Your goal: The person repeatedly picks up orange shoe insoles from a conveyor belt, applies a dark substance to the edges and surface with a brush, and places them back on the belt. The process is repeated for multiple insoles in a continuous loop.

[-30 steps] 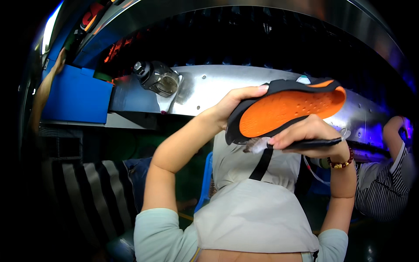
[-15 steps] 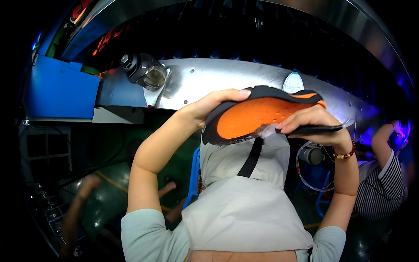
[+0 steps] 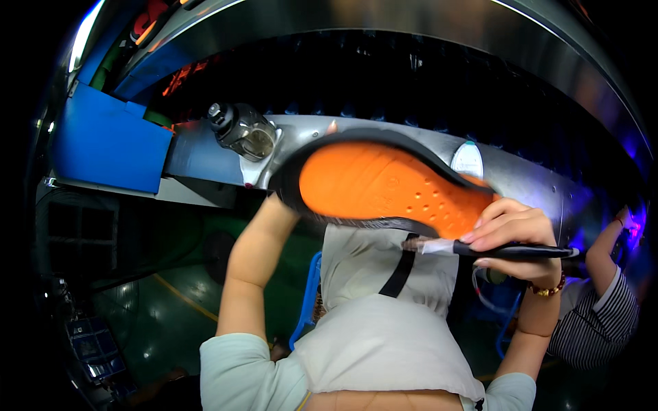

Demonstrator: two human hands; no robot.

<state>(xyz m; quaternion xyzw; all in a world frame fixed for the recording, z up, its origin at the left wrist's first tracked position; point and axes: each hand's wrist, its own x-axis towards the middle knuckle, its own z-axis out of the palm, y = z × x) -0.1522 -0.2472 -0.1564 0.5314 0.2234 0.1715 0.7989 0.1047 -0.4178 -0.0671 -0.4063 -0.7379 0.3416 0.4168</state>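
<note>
A shoe sole (image 3: 370, 185), orange in the middle with a black rim, is held up with its orange face toward me. My left hand (image 3: 332, 128) grips it at the left end from behind; only a fingertip shows above the rim, and the sole hides the rest. At the sole's right end, my right hand (image 3: 515, 226) is closed around a brush (image 3: 507, 251) with a black handle and a clear-wrapped head. The bristles point left, just below the sole's lower edge. Whether the right fingers also touch the sole I cannot tell.
Behind the sole runs a metal ledge (image 3: 445, 140) carrying a dark bottle (image 3: 243, 130) on a white cloth and a pale oval object (image 3: 467, 161). A blue box (image 3: 113, 140) stands at the left. Another person in a striped top (image 3: 596, 312) works at the right.
The sole has turned to face me more fully and shifted left. My left hand has gone behind it, and the brush has come away from its edge, slightly lower.
</note>
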